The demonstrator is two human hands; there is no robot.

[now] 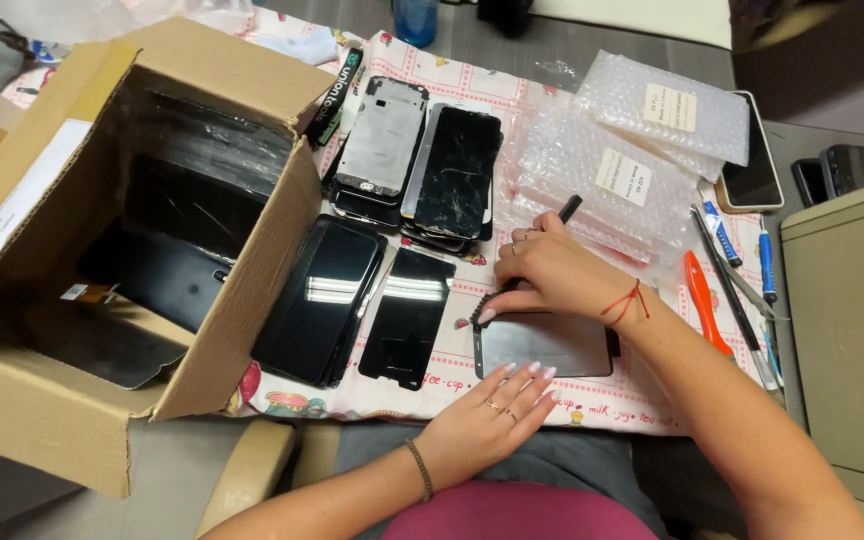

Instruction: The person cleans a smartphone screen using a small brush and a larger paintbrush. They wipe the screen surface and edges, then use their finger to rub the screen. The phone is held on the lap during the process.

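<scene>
1. Head view: a grey phone panel (pixel 547 343) lies flat on the patterned cloth (pixel 472 85) near the table's front edge, its long axis running left to right.
2. It looks dull metallic grey with a dark rim, back side up.
3. The right hand (pixel 552 270) is clamped around a black pen-like tool (pixel 564 212), whose free end points up and to the right; its lower tip, at the panel's upper left corner, is hidden.
4. The left hand (pixel 487 415) rests with fingers spread, fingertips (pixel 527 369) touching the panel's front edge.
5. Two dark screens (pixel 317 300) lie just left of it; two stacks of phone parts sit behind.
6. One open cardboard box (pixel 242 300) stands at the left, bubble-wrap packets (pixel 612 160) at the back right.
</scene>
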